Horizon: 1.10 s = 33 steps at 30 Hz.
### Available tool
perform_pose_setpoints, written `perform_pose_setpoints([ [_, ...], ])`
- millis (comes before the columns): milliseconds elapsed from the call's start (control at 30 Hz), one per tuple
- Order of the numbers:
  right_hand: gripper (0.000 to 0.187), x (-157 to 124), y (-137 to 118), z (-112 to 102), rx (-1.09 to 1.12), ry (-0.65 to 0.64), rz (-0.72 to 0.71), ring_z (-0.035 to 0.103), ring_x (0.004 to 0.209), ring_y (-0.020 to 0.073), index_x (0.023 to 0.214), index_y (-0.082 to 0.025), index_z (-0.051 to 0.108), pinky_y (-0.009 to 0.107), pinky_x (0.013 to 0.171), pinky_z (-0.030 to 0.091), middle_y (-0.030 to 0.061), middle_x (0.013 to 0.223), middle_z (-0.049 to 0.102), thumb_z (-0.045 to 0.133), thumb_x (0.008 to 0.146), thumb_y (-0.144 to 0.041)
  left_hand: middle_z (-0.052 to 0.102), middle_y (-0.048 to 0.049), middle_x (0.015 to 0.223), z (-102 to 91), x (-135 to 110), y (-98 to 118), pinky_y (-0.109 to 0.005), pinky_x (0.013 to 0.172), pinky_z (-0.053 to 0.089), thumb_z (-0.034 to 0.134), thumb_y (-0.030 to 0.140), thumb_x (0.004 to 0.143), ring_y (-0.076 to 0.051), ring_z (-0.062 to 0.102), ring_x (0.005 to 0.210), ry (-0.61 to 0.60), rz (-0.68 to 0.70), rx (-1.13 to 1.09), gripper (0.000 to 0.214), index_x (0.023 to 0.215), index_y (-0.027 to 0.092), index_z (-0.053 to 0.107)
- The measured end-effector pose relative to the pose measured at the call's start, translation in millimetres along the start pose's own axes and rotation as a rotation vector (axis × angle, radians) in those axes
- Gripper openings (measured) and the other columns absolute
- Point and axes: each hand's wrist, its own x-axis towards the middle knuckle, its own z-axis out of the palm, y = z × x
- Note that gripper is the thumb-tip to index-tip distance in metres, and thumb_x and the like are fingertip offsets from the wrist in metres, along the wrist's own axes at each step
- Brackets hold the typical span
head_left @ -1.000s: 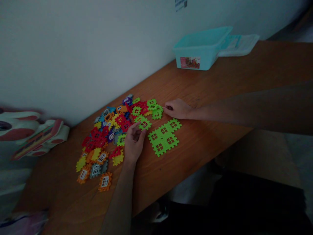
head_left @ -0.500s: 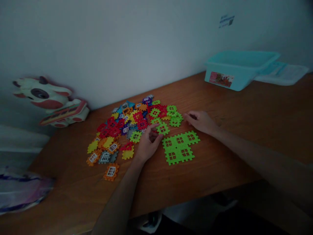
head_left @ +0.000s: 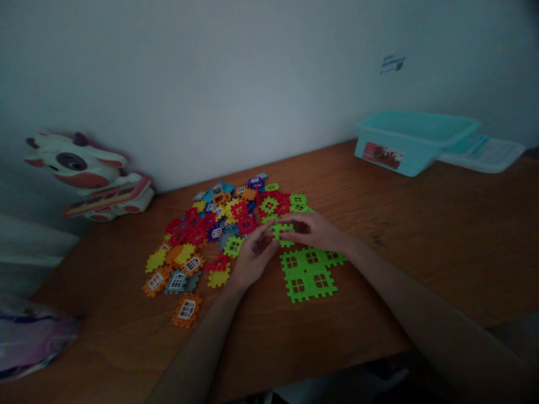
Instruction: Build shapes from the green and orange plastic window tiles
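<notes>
Between my two hands is a loose green building tile point(head_left: 285, 235) with a window cut-out and toothed edges. My left hand point(head_left: 255, 257) has its thumb and fingers closed on the tile's left side. My right hand point(head_left: 319, 231) reaches over from the right, with its thumb and fingers on the same tile and hiding part of it. Just below lies a flat panel of joined green tiles point(head_left: 306, 273), its upper right partly behind my right wrist. More green tiles point(head_left: 269, 205) lie behind my hands.
A heap of red, yellow, orange, blue and grey tiles point(head_left: 196, 227) spreads to the left on the wooden table point(head_left: 357, 314). A cow toy with a keyboard point(head_left: 105, 182) stands at the far left. A turquoise bin point(head_left: 404, 143) sits at the back right beside a pale lid point(head_left: 488, 154).
My right hand has moved left from beside the green tiles to meet my left hand at the loose green tile. The view has tilted slightly upward.
</notes>
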Motion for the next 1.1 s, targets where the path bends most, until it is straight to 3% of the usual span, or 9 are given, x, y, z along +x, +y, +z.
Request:
perform_pose_setpoints([
  [133,0.042,-7,6,11,0.347,0.032,0.107,0.062,0.071,0.0163,0.116,-0.026,0.064,0.032,0.068,0.052,-0.0005,0.084,0.066,0.071,0.085,-0.052,0.073,-0.0045,0.101,5.9,1,-1,-0.030,0.085,0.058,0.077,0.047,0.085,-0.017,0.070,0.091,0.073,0.042,-0.031,0.050,0.129,0.026,0.064],
  [267,0.054,-13,3,13,0.571,-0.004,0.128,0.066,0.073,0.0158,0.132,-0.034,0.052,0.034,0.072,0.057,-0.0010,0.096,0.065,0.074,0.085,-0.049,0.073,-0.0018,0.087,8.0,0,-2,-0.029,0.072,0.058,0.080,0.056,0.079,-0.015,0.068,0.076,0.064,0.002,0.026,0.043,0.103,0.022,0.069],
  [367,0.037,-15,0,13,0.460,0.020,0.076,0.065,0.076,0.0161,0.116,-0.030,0.061,0.031,0.068,0.055,-0.0008,0.093,0.066,0.073,0.086,-0.047,0.073,-0.0015,0.082,7.5,-1,-1,-0.028,0.069,0.056,0.076,0.056,0.083,-0.015,0.067,0.073,0.083,-0.015,0.091,0.038,0.094,0.021,0.072],
  [467,0.029,-16,-1,13,0.314,0.071,0.081,0.064,0.076,0.0160,0.096,-0.025,0.063,0.029,0.066,0.051,-0.0003,0.085,0.066,0.076,0.084,-0.047,0.076,-0.0037,0.092,7.3,-1,0,-0.030,0.078,0.057,0.073,0.053,0.086,-0.017,0.069,0.083,0.159,0.002,0.114,0.037,0.104,0.021,0.075],
  [600,0.042,-15,2,14,0.383,0.056,0.128,0.064,0.069,0.0157,0.121,-0.027,0.060,0.030,0.063,0.052,-0.0019,0.082,0.066,0.075,0.085,-0.044,0.074,-0.0064,0.102,7.7,0,-3,-0.030,0.082,0.058,0.067,0.049,0.093,-0.018,0.071,0.091,0.223,0.030,0.179,0.037,0.118,0.021,0.068],
  [667,0.049,-15,4,14,0.413,0.029,0.150,0.065,0.066,0.0160,0.131,-0.029,0.057,0.031,0.063,0.054,-0.0016,0.084,0.067,0.072,0.087,-0.044,0.071,-0.0086,0.110,5.8,-2,-3,-0.031,0.081,0.058,0.065,0.043,0.096,-0.018,0.070,0.094,0.238,0.117,0.289,0.035,0.124,0.021,0.062],
  [867,0.032,-16,9,11,0.066,0.068,0.137,0.056,0.058,0.0156,0.109,-0.024,0.070,0.028,0.054,0.041,-0.0039,0.064,0.061,0.071,0.090,-0.048,0.066,-0.0128,0.124,-7.8,-11,11,-0.045,0.100,0.054,0.071,0.037,0.093,-0.028,0.063,0.116,-0.053,0.475,0.886,0.046,0.134,0.024,0.056],
  [967,0.030,-16,8,10,-0.076,0.036,0.107,0.057,0.059,0.0160,0.114,-0.023,0.073,0.029,0.055,0.040,-0.0020,0.065,0.064,0.066,0.095,-0.045,0.063,-0.0134,0.127,-9.6,-14,14,-0.046,0.100,0.054,0.075,0.044,0.090,-0.029,0.062,0.117,-0.145,0.530,0.955,0.058,0.139,0.024,0.053],
  [1100,0.031,-16,8,12,-0.267,-0.034,0.030,0.066,0.071,0.0203,0.121,-0.021,0.074,0.032,0.066,0.048,0.0056,0.084,0.075,0.061,0.099,-0.039,0.063,-0.0129,0.125,-6.1,-13,10,-0.044,0.096,0.056,0.074,0.046,0.090,-0.028,0.062,0.114,-0.178,0.530,0.954,0.052,0.133,0.022,0.057],
])
